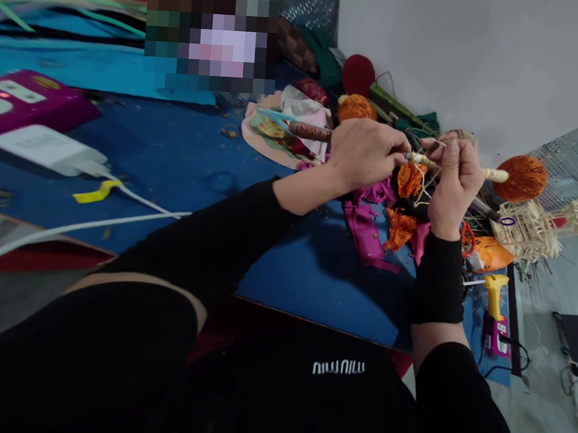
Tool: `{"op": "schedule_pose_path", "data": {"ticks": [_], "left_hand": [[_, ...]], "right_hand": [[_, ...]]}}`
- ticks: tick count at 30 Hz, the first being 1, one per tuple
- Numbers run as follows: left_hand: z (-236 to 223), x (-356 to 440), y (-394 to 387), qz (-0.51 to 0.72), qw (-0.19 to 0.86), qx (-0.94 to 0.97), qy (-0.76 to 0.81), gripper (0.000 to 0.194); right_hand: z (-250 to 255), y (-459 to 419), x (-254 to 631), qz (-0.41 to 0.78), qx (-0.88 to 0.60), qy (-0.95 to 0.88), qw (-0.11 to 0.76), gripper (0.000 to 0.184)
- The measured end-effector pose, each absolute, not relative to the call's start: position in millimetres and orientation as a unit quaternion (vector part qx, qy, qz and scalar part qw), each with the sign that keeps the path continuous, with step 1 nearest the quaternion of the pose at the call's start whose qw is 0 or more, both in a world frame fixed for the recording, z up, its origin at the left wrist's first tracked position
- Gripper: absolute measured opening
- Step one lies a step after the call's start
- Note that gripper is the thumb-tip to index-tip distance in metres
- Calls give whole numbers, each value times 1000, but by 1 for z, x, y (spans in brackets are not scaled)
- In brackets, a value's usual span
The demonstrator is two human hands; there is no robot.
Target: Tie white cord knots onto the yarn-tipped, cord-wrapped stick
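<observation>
In the head view, a pale stick (496,175) lies nearly level across the person's front, raised above the far part of the blue desk (286,262). Its long axis runs left to right, tipping slightly down toward the right, where it ends in an orange ball (521,178). The left hand (366,149) is closed in a pinch around the stick's left end. The right hand (458,178) is nearer the ball; its thumb and forefinger are pressed together on what looks like a thin strand (434,142), just above the stick, which passes behind this hand and shows again beyond it. Whether the other right fingers also grip the stick, I cannot tell. Crumpled orange paper (400,228) hangs or lies just below the gap between the hands, with pink cloth (366,237) beside it.
</observation>
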State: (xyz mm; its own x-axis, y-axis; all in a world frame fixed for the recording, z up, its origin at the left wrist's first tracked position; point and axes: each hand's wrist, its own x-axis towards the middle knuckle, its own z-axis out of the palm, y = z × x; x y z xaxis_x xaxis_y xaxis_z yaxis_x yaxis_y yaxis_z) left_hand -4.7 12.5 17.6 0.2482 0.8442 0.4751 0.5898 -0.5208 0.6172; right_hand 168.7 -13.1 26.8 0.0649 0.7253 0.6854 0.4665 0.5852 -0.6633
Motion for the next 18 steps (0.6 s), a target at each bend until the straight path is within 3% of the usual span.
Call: {"op": "schedule_pose_path", "data": {"ticks": [6,12,18], "left_hand": [[22,-1,3,351,103,809,459,34],[27,2,-4,287,53,834,468,47],[23,-1,-1,297,60,864,403,47]], "right_hand": [[24,-3,173,118,-397,-707,574,39],[24,2,182,46,-437,-728,525,42],[21,3,181,118,-427,-721,533,42]]}}
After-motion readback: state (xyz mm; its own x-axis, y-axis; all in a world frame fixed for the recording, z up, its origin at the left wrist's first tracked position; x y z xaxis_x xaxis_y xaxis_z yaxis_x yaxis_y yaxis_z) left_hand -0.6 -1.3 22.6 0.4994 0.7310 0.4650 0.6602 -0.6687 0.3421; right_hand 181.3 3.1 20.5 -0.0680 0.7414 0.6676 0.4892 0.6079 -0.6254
